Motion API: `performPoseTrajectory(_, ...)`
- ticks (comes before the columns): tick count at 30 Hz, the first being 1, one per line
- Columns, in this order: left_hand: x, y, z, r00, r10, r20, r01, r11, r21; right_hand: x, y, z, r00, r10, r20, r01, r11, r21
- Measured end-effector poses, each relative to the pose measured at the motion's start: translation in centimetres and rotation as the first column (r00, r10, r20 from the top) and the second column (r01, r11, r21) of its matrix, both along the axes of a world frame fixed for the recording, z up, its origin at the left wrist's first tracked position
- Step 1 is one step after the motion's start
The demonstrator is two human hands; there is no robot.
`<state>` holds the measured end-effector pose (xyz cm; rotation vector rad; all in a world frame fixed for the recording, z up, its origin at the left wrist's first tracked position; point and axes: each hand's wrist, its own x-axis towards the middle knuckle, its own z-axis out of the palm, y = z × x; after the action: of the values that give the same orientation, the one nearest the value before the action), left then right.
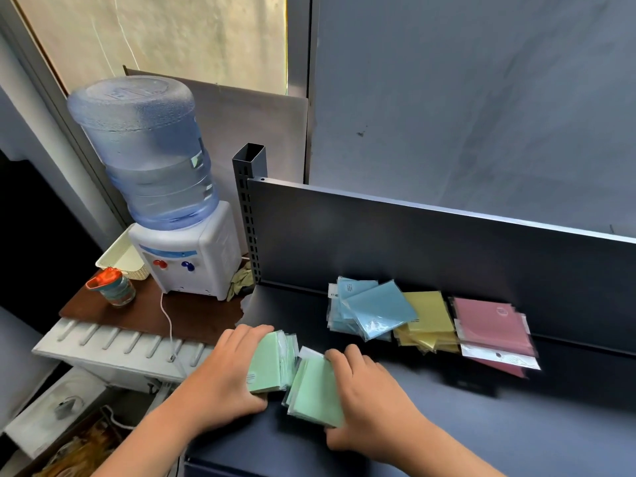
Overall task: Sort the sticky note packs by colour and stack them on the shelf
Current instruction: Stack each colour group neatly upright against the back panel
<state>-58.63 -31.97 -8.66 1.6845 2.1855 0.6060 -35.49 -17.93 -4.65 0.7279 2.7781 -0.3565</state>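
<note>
A: Which step am I on?
B: Green, by my read. Left hand [227,370] curls round one bunch of green packs [270,361], right hand [364,390] grips another green bunch [316,394], both at the near left of the shelf [447,425].
A: Other colours?
B: Blue stack [371,313], yellow stack [426,321] and pink stack [492,328] sit in a row further back to the right, loosely fanned.
A: Next move?
B: I'd press the two green bunches into one, square the edges, set it left of blue.
A: Any labels?
B: Small printed marks on green and pink wrappers, a white tag by blue; too small to read. Water dispenser [186,263] on the far left, no brand legible.
</note>
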Motion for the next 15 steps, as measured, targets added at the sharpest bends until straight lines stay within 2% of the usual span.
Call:
performPoseTrajectory(3, -0.2, -0.7, -0.1, 0.986, 0.114, 0.119, -0.125, 0.988, 0.094, -1.5, -0.8, 0.2, 1.0, -0.001, -0.018, 0.001, 1.0, 0.0)
performPoseTrajectory(7, -0.5, -1.1, -0.4, 0.896, 0.287, 0.34, -0.362, 0.914, 0.184, -3.9, -1.3, 0.6, 1.0, -0.013, 0.02, 0.012, 0.999, 0.033)
performPoseTrajectory(10, -0.5, -1.2, -0.5, 0.881, 0.302, 0.365, -0.392, 0.897, 0.203, -4.5, -1.9, 0.5, 0.999, -0.025, 0.037, 0.023, 0.998, 0.059)
performPoseTrajectory(15, -0.4, -1.2, -1.0, 0.904, 0.28, 0.323, -0.353, 0.914, 0.197, -3.8, -1.7, 1.6, 0.997, -0.071, 0.034, 0.073, 0.993, -0.089)
